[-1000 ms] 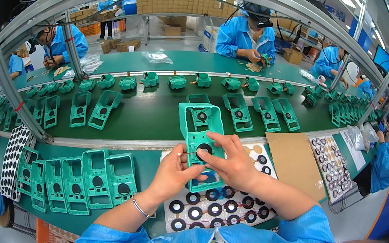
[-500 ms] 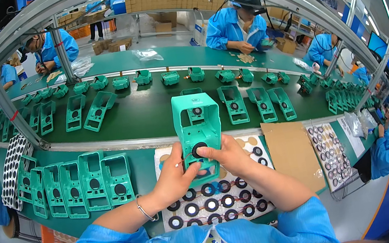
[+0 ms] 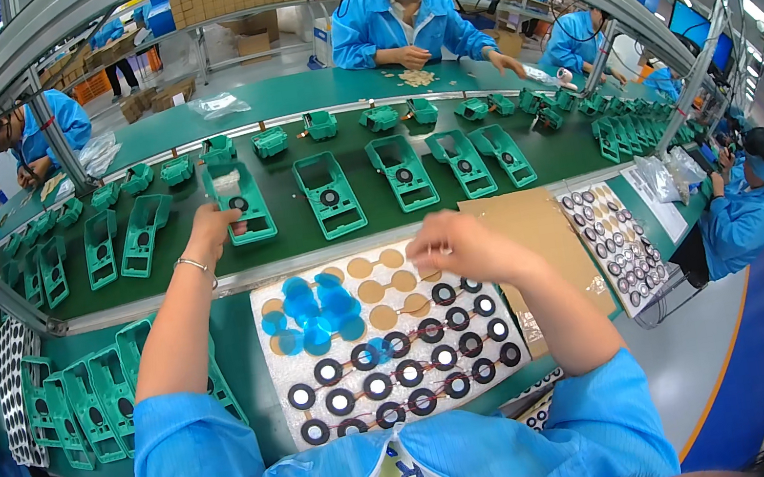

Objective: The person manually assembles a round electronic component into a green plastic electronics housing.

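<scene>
A green plastic housing (image 3: 257,220) with a round black speaker in it rests on the dark green belt; my left hand (image 3: 220,225) grips its lower left edge. My right hand (image 3: 463,248) hangs over the upper right of a white foam sheet (image 3: 276,378), fingers bent and blurred; I see nothing in them. On that sheet lie rows of black ring-shaped speakers (image 3: 381,385) with white centres and thin wires, tan paper discs (image 3: 382,315) and a heap of translucent blue discs (image 3: 321,309). Beside the held housing stands another green housing (image 3: 329,195).
More green housings (image 3: 110,402) lean in a row on the left bench, partly behind my left arm. A brown cardboard sheet (image 3: 533,255) and a second speaker sheet (image 3: 616,253) lie to the right. Metal frame posts (image 3: 56,139) rise at the belt. Co-workers (image 3: 408,17) sit across it.
The housing held in both hands before my chest has moved forward and left onto the belt, with my left hand still on it. My right hand has let go and moved right. The view has shifted.
</scene>
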A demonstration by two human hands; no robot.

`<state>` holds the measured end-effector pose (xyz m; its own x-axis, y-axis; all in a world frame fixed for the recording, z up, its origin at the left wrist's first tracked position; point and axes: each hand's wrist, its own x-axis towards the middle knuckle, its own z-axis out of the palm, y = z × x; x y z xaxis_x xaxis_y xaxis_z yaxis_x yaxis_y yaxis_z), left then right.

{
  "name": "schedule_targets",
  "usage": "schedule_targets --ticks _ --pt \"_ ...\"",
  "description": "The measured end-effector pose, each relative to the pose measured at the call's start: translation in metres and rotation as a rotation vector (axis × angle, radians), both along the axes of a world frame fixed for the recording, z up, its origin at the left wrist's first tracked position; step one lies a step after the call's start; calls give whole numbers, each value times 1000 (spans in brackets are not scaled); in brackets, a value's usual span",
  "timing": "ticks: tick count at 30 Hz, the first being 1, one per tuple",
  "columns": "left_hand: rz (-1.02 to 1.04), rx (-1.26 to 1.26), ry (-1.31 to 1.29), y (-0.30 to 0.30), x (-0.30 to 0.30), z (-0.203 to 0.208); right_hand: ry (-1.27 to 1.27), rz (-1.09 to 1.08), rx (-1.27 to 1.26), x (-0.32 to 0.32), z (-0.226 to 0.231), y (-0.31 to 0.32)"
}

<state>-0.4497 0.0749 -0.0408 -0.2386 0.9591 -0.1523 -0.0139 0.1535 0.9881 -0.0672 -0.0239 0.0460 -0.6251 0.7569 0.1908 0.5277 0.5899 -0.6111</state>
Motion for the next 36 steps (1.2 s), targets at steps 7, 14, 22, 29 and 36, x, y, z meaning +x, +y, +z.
schedule_targets --ticks 7,14,22,29,36 --pt "-83 -146 335 5 -5 -9 -335 80 376 8 -47 -37" --pt "-36 569 645 -102 47 66 89 -6 18 14 -40 -28" --pt "-801 -29 -424 -192 126 70 494 187 -64 -66 -11 -43" --pt "-660 95 -626 -182 114 58 463 167 64 -85 -7 -54" --pt "-538 184 -339 -188 105 59 308 145 304 -87 -13 -54"
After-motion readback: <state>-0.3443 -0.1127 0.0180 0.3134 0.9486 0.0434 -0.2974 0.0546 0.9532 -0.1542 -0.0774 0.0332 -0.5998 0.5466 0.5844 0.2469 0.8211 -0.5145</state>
